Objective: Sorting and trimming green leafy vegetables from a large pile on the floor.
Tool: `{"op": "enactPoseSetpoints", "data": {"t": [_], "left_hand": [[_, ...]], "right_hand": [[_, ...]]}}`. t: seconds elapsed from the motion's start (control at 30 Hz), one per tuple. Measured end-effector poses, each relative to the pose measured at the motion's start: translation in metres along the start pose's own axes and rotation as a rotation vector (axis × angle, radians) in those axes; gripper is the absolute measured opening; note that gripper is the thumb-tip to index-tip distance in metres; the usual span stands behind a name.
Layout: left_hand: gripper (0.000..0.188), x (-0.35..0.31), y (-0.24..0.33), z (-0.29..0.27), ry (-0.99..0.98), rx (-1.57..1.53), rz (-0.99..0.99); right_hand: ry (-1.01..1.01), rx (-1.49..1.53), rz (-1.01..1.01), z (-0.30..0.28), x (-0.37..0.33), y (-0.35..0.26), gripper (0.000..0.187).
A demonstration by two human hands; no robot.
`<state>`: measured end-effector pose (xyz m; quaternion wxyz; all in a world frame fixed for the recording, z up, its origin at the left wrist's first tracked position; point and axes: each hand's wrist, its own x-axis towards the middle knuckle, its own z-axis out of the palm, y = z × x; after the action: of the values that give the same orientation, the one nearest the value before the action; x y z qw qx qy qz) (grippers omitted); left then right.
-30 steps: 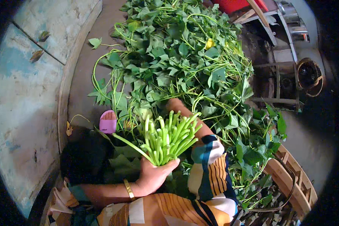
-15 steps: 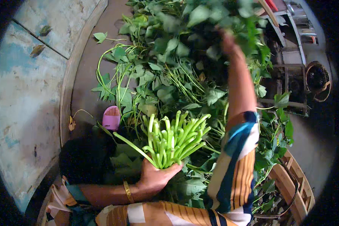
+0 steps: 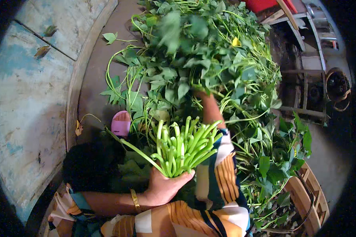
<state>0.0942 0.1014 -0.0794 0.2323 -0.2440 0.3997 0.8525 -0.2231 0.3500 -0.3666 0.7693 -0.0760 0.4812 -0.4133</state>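
Observation:
My left hand (image 3: 168, 187) is closed around a thick bunch of pale green cut stems (image 3: 182, 152), their ends pointing up and fanning out. One longer stem sticks out of it to the left. Past the bunch, my right hand (image 3: 203, 94) reaches into a large heap of leafy green vines (image 3: 245, 75). Leaves and a stem cover its fingers, so their grip does not show. A few leaves (image 3: 170, 31) beyond that hand are smeared by motion.
A pink slipper (image 3: 121, 123) on a foot is left of the bunch. Weathered pale blue boards (image 3: 31, 98) fill the left side. At right are a wooden frame (image 3: 304, 197), a dark rack (image 3: 306, 91), a basket (image 3: 338, 85) and metal pots (image 3: 324, 27). Something red (image 3: 261, 4) lies far back.
My right hand has come nearer and to the left, from the far side of the heap into its middle. Leaves near it have shifted left. My left hand keeps holding the stems in place.

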Motion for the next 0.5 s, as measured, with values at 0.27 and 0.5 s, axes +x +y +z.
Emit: {"op": "enactPoseSetpoints", "data": {"t": [0.27, 0.5], "left_hand": [[0.030, 0.002, 0.001, 0.011, -0.013, -0.055, -0.075], [0.038, 0.010, 0.049, -0.007, 0.171, -0.059, 0.140]], "right_hand": [[0.609, -0.705, -0.116, 0.038, 0.028, 0.075, 0.032], [1.222, -0.443, -0.115, 0.233, -0.171, -0.134, 0.040]]}}
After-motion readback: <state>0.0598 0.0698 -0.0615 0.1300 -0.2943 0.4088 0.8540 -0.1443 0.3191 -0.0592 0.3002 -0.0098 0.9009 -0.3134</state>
